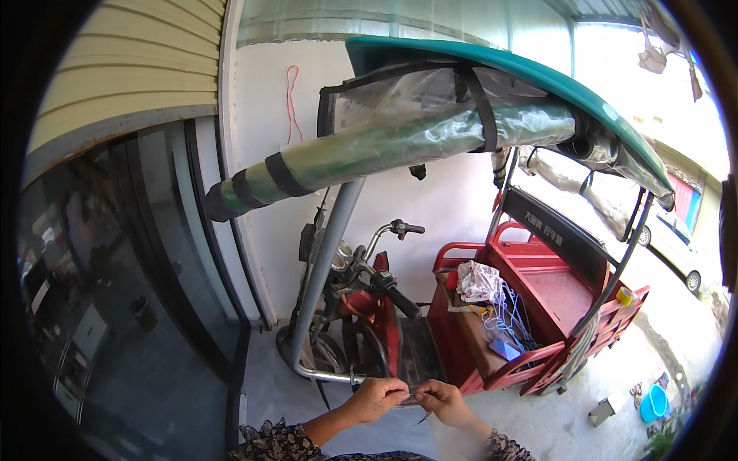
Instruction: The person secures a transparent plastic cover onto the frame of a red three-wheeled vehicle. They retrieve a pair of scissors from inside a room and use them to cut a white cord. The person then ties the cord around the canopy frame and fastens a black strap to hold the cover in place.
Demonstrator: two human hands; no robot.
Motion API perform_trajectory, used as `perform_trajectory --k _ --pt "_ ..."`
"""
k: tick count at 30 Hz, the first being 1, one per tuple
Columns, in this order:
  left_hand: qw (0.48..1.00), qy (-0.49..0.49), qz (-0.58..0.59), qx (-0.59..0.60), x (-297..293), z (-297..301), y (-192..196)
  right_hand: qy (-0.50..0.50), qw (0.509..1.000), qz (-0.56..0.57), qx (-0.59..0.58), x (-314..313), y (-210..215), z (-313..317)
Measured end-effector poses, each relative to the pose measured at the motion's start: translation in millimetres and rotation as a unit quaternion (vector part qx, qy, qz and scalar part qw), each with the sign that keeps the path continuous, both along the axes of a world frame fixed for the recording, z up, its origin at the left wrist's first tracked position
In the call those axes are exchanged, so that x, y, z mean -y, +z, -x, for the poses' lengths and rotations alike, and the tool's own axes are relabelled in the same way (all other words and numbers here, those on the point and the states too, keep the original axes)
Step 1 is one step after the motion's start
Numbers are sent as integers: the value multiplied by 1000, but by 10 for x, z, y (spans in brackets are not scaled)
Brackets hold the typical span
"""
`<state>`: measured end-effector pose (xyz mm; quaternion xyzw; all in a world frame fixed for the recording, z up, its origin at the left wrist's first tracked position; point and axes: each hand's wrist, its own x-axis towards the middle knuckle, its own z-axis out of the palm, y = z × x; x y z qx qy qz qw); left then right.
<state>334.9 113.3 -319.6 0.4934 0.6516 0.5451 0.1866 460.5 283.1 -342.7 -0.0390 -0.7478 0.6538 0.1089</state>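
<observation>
My left hand (375, 400) and my right hand (446, 402) are held close together at the bottom middle, both with thumb and fingertips pinched. Between the fingertips is a small, thin, dark thing, and a thin dark end hangs just below my right hand. It is too small to name. Just beyond my hands stands a red cargo tricycle (453, 346), its silver front frame tube (332, 378) close to my left hand. The handlebar grip (397, 296) lies farther off, above my hands.
A rolled clear-plastic cover (369, 157) hangs under the teal canopy (492, 61). On the tricycle's seat lie a bundle of blue cord (503, 313) and a crumpled plastic bag (478, 282). Glass doors (138, 292) stand on the left; a blue bucket (654, 403) is at the lower right.
</observation>
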Motion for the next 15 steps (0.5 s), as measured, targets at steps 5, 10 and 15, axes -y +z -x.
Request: perform_trajectory --k 5,10,15 --pt "997 -14 -61 47 293 450 199 -17 1000 13 -20 251 202 347" --pt "973 -9 -170 157 798 1184 771 -27 998 1 -65 415 525 754" --pt "897 -146 -325 261 1019 1795 1376 -78 989 -24 -122 617 797 1054"
